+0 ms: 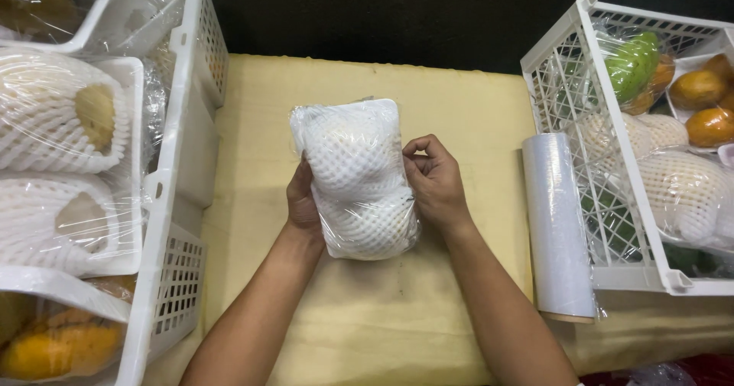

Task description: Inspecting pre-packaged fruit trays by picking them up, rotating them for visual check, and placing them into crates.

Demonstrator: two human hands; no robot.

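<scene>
Nearest the camera, two bare forearms reach up from the near edge of the table [459,103], which is covered in a pale yellow cloth. Between the hands, over the middle of the table, is a white foam tray of fruit [355,178] wrapped in clear film; the fruit inside sits in white foam netting. The left hand [303,202] has its grip closed along the tray's left edge, fingers tucked behind the pack so only the thumb side shows. The right hand [434,183] is curled against the right edge, its fingertips pinching the film at the pack's side. Whether the tray rests on the cloth or is lifted just off it cannot be told.

At the near left corner stands a white plastic crate [172,202] that runs up the left edge of the table. It holds more film-wrapped trays: orange fruit [61,348] at the near end, then two trays of net-sleeved fruit [57,118] further up.

To the right of the hands, a roll of clear cling film [558,225] lies lengthwise, parallel to the right edge and just beside a second white crate [566,72]. That crate, at the right edge, holds wrapped net-covered fruit [680,187], and further back oranges [697,88] and a green fruit [633,63].

Beyond the far edge of the table the background is dark.
</scene>
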